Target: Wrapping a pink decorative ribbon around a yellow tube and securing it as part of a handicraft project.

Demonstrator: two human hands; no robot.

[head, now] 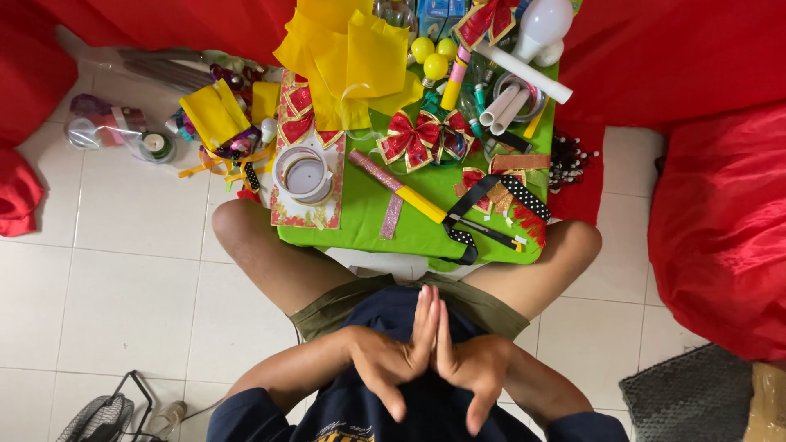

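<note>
White floor tiles surround a small green counter crowded to its edges with craft bits. Left hand and right hand press palm to palm, fingers straight, holding nothing, well short of the red bow. A bumping knee could spill overhanging ribbon. Far items are cut off.

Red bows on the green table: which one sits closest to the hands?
The big red bow with gold edging at the table's centre. The other large one lies at the far edge, well beyond it from the hands.

Red fabric, a grey mat on the right, a floor fan lower left, white tiles.
</note>
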